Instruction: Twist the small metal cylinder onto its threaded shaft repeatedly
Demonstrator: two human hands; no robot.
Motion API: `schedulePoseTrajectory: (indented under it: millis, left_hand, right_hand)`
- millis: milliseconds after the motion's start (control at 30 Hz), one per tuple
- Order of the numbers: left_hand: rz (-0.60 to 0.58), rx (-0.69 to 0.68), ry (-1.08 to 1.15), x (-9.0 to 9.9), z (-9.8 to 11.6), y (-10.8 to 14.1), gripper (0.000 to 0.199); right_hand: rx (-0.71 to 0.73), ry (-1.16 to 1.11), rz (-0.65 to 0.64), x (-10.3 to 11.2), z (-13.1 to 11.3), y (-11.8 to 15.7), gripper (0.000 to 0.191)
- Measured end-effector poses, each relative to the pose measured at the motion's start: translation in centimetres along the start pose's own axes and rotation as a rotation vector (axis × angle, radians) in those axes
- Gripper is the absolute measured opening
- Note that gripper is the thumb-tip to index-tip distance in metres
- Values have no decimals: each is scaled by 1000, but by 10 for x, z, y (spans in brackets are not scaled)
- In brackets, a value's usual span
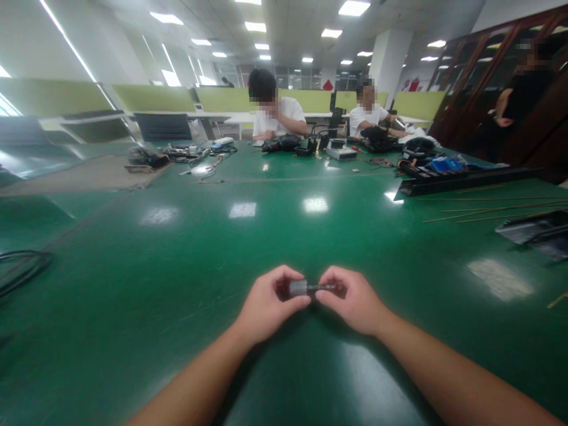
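- Lower centre: the left hand [265, 305] was clamped on a grey cylinder [298, 288], its left end hidden in the fingers.
- Just right of it, the right hand [355, 300] pinched a thin dark rod [318, 287] extending from the cylinder; its far end was hard to make out.
- Left edge: a black cable [31, 253] ran out of frame.
- Upper centre: 2 seated people in white shirts, lower bodies hidden.
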State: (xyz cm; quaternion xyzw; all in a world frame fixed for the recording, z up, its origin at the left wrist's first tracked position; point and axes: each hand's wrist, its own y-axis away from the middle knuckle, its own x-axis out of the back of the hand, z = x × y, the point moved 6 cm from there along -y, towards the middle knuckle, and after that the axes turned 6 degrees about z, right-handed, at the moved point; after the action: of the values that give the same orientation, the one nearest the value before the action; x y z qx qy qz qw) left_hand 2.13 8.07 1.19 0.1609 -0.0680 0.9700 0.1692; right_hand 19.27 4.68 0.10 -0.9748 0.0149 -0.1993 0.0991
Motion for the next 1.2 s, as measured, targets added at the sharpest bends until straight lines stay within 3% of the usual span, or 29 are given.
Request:
schedulePoseTrajectory:
  millis: [1200]
  left_hand:
    - [66,78,215,5,-8,-2,38]
  right_hand:
    - [-44,-54,80,5,1,0,8]
